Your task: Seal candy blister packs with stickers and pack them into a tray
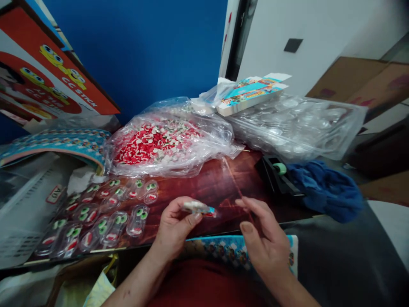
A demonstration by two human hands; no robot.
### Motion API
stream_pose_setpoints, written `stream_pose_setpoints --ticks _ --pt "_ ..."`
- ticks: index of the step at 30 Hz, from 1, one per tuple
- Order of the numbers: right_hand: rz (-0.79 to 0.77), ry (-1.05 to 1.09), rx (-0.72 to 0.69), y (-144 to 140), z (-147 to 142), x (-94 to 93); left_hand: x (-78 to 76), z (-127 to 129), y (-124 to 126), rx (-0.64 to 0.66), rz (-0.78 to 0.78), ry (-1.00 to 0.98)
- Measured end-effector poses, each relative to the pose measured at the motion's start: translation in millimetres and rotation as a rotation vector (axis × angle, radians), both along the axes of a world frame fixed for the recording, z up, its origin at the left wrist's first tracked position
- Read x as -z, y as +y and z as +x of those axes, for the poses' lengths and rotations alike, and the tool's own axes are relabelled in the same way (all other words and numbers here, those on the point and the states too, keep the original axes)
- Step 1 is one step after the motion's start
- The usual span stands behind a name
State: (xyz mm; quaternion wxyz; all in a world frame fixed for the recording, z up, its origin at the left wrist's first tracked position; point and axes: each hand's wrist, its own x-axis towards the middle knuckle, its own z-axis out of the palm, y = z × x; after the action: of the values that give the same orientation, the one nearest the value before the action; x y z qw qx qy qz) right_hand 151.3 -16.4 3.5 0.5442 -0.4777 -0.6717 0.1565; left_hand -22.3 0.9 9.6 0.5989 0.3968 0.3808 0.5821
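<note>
- We see the left hand (174, 228) pinching a small clear plastic blister capsule (200, 208) above the table's near edge.
- The right hand (265, 238) is spread, grasping nothing.
- We judge the capsule light, slippery and crushable; hold its rims.
- Beyond: filled clear blister capsules (96, 215), then a clear bag of red-and-white pieces (153, 143).

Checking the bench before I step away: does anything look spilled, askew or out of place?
Nothing looks spilled or damaged. One clear capsule lies apart from the rows, near the left hand, which pinches a small packet. The right hand is open beside it. The candy bag lies open, contents inside.
</note>
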Motion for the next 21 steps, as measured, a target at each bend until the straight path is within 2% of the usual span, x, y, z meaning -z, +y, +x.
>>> stream_pose_setpoints --ticks 4,6,9,13,15,17,18,20,21 --pt "0.178 -0.190 -0.075 -11.4 8.7 -8.8 0.7 -0.1 0.5 0.168 0.437 0.233" --pt "0.266 -0.261 -0.109 -11.4 8.3 -11.4 1.3 2.2 -0.6 0.240 0.534 0.285" --pt "0.267 -0.324 -0.150 -14.1 7.3 -13.4 4.3 5.9 -4.9 0.316 0.445 0.419" --pt "0.053 -0.477 -0.136 -30.0 14.8 -17.3 15.0 16.2 -5.5 0.476 0.397 0.579" --pt "-0.041 -0.605 -0.069 -44.9 34.1 -20.7 22.2 24.0 -2.1 0.574 0.376 0.671" --pt "-0.100 -0.640 0.179 -67.1 72.1 -23.6 29.6 29.9 2.4 0.588 0.350 0.838" --pt "-0.135 -0.611 0.386 -81.0 98.2 -23.8 33.3 31.3 4.9 0.577 0.363 0.951" --pt "-0.346 -0.534 0.882 -111.9 159.4 -19.3 39.9 30.9 9.6 0.588 0.428 1.200" --pt "-0.525 -0.507 1.041 -127.3 190.9 -14.3 42.6 29.9 11.4 0.624 0.464 1.322"
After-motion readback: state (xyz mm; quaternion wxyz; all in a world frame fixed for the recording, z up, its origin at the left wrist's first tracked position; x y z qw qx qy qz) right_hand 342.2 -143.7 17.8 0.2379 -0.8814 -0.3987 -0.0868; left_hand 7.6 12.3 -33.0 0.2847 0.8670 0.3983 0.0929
